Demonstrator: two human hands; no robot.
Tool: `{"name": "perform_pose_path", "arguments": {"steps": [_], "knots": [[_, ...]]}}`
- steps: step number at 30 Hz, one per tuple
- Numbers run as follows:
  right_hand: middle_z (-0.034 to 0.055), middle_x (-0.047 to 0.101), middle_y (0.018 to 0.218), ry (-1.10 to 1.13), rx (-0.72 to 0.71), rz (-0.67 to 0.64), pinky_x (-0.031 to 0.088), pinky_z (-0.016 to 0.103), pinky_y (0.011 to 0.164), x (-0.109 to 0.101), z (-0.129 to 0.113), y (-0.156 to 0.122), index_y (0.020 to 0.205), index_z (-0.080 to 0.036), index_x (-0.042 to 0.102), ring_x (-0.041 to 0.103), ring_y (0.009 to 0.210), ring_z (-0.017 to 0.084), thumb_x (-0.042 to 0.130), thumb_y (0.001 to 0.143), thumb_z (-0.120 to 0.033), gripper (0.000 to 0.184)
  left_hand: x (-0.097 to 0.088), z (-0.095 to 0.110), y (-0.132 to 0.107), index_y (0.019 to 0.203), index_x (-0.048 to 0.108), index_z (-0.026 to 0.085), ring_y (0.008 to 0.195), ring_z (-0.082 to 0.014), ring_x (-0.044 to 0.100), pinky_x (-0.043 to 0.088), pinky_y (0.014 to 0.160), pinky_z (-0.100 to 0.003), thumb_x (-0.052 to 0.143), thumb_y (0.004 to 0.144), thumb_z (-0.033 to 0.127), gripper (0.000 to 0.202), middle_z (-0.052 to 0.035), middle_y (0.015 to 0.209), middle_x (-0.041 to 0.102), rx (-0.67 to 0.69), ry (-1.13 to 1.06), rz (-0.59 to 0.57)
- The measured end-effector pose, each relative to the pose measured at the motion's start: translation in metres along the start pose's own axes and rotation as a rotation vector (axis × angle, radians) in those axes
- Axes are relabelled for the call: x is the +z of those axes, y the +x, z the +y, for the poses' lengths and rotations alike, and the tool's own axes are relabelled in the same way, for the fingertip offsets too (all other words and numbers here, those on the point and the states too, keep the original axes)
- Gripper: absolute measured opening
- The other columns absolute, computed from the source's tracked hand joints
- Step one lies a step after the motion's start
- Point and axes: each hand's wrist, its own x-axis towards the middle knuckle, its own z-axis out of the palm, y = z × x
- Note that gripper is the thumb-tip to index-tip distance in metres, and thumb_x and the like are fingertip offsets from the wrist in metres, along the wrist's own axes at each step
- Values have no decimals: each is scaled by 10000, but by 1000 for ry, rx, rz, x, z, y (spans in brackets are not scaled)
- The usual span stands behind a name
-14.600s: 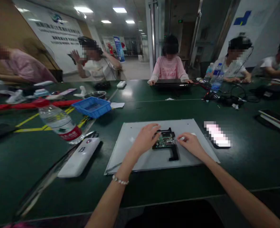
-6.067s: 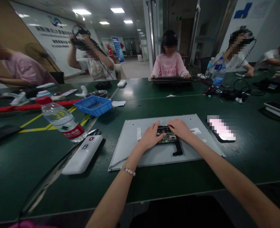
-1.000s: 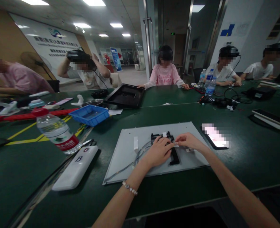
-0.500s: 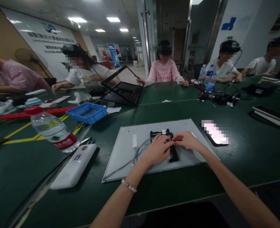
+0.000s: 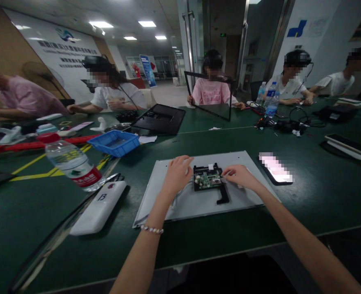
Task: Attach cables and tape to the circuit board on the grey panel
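Near the front edge of the desk (image 5: 205, 243), the circuit board (image 5: 206, 181) lies on a grey panel (image 5: 195, 207). My left hand (image 5: 178, 173), digits parted, flanks it; whether my right hand (image 5: 239, 175), at its right edge, grips anything I cannot tell. Light fingertip pressure, I judge, serves best.

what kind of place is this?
Likely an office or meeting room being used for electronics work: there's a long green table, a circuit board on a pale flat panel, and a large wall sign with a logo.
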Motion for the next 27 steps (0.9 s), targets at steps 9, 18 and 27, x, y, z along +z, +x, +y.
{"name": "perform_pose_path", "arguments": {"steps": [9,18,27], "knots": [[40,693,903,25,-81,92,468,285,740,0,-8,-4,869,-190,692,618,799,160,544,767,-203,180,18,-82,-13,1123,583,132,718,-157,577,471,758,-300,512,688,221,450,-84,1059,576,-329,-251,-107],[34,691,905,-49,-88,113,458,277,728,1,-15,-7,872,-192,688,614,802,161,528,778,-177,185,10,-81,-11,763,663,191,725,-193,581,443,713,-291,508,704,307,203,-33,741,650,-353,-296,-195],[35,678,906,-116,-119,145,450,280,721,2,-13,-6,875,-190,679,605,789,156,527,786,-178,177,-26,-76,-14,859,650,156,717,-150,578,443,639,-243,596,709,454,338,-24,772,638,-454,-818,-235]]}}
